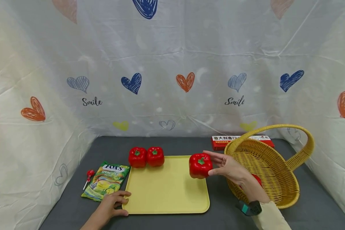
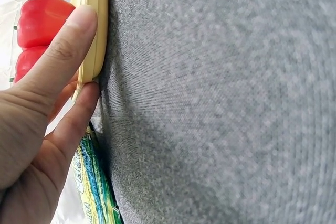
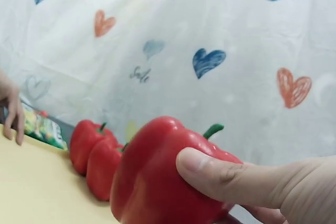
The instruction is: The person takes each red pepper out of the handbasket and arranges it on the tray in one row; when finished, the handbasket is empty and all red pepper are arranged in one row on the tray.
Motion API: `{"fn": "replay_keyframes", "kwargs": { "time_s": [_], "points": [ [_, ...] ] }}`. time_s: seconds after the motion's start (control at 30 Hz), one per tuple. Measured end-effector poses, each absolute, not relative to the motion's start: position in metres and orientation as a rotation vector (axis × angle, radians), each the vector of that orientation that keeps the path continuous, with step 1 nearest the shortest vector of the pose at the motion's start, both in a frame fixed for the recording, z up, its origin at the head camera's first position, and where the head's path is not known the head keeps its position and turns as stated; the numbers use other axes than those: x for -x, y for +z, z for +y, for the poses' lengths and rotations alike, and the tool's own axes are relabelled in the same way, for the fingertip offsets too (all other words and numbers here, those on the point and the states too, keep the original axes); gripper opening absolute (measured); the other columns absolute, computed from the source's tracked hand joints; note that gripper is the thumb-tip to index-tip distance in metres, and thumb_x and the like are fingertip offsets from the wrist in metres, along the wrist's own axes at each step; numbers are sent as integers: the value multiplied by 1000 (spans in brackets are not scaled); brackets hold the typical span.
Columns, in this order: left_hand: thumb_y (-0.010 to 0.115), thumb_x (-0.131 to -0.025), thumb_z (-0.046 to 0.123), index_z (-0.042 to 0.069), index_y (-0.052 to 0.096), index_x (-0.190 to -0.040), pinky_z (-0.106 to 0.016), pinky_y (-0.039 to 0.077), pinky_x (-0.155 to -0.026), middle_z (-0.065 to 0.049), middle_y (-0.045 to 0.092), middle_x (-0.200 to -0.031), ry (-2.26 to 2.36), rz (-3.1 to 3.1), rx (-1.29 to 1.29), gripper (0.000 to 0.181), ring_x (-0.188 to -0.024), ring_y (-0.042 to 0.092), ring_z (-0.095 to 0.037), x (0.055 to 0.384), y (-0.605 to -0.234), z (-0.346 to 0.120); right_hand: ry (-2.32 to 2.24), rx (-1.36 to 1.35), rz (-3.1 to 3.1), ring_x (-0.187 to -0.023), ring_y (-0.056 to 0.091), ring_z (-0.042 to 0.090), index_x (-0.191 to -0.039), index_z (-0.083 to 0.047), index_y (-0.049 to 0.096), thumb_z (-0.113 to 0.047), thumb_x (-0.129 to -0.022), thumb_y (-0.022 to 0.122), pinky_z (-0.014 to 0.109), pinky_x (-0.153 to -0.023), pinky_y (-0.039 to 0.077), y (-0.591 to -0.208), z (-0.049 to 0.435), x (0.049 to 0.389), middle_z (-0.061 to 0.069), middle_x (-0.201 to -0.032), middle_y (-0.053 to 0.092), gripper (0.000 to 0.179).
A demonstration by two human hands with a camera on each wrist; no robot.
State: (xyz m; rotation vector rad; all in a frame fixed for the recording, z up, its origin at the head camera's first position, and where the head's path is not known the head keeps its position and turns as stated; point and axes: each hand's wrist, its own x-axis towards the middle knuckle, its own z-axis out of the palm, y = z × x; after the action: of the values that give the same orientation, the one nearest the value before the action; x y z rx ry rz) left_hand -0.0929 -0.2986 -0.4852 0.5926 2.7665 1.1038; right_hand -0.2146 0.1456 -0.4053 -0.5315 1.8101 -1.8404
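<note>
1 red pepper [image 1: 200, 167] is gripped by the right hand [image 1: 230, 167]; the left hand [image 1: 111, 204] pinches the yellow tray [image 1: 166, 191]; 2 peppers [image 1: 143, 157] stand at its far-left corner.

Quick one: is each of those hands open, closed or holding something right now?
Left hand: holding the yellow tray at its near left corner.
Right hand: holding a red bell pepper.

red pepper [image 1: 199, 169] held up; yellow tray [image 1: 165, 193] below
</note>
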Motion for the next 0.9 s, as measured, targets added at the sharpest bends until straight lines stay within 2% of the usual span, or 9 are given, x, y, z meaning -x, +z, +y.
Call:
{"fn": "replay_keyframes", "kwargs": {
  "time_s": [0.1, 0.37, 0.67, 0.9],
  "points": [
    [83, -69, 26, 4, 73, -90, -24, 55, -72, -20, 64, -110, 1109, 2763, -576, 33, -96, 64, -23, 92, -484, -299, -1806, 602, 1862, -136, 33, 41, -144, 4, 38, -2, -82, 75, 37, -93, 50, -412, 125, 224, 24, -144, 41, 73],
    [83, -70, 27, 5, 73, -91, -23, 55, -71, -21, 63, -111, 1117, 2766, -575, 32, -96, 65, -28, 91, -484, -297, -1792, 592, 1753, -137, 30, 41, -144, 4, 38, 5, -82, 72, 39, -90, 50, -428, 85, 253, 24, -144, 40, 70],
    [82, -71, 28, 4, 73, -91, -23, 55, -72, -20, 63, -112, 1132, 2753, -562, 32, -97, 64, -28, 93, -485, -296, -1799, 551, 1758, -135, 36, 40, -143, 3, 40, 11, -81, 70, 37, -90, 51, -452, 77, 291, 24, -143, 42, 70],
    [82, -70, 26, 5, 72, -90, -24, 55, -72, -20, 64, -112, 1141, 2749, -549, 31, -97, 64, -29, 91, -483, -297, -1723, 656, 1831, -137, 31, 39, -144, 1, 40, 7, -79, 75, 39, -97, 46, -457, 67, 308, 22, -144, 42, 75]
  ]
}}
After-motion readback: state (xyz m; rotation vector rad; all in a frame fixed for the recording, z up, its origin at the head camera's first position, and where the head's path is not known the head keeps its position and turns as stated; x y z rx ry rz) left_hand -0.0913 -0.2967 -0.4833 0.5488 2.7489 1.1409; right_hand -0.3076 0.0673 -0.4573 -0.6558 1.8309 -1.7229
